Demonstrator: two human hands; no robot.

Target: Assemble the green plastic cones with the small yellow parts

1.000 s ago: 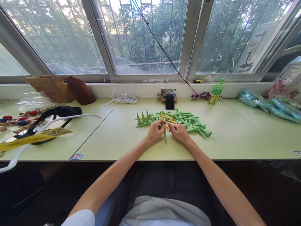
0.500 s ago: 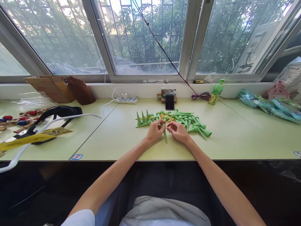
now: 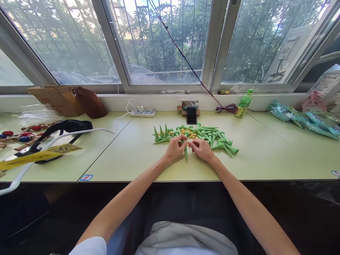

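Observation:
My left hand (image 3: pixel 175 147) is closed around the upper part of a green plastic spike (image 3: pixel 186 156), whose tapered tip points down toward me. Close beside it, my right hand (image 3: pixel 202 148) has its thumb and fingers pinched together at the spike's upper end. A small yellow piece (image 3: pixel 188 144) shows between the two hands, partly hidden by the fingers. Beyond them lies a pile of green spikes (image 3: pixel 212 134) with capped ends, with a heap of small yellow pieces (image 3: pixel 195 131) among them. Several spikes (image 3: pixel 162 132) stand point up at the pile's left.
At the back are a small open cardboard box (image 3: pixel 183 108), a power strip (image 3: pixel 143 113) and a green drink bottle (image 3: pixel 243 103). A black strap (image 3: pixel 71 125) and white cable (image 3: pixel 103 129) lie left. Plastic-wrapped items (image 3: pixel 302 118) lie right.
My right fingers have shifted very slightly away from the spike's upper end. The held spike's tip has swung slightly left. My left hand stays almost in place.

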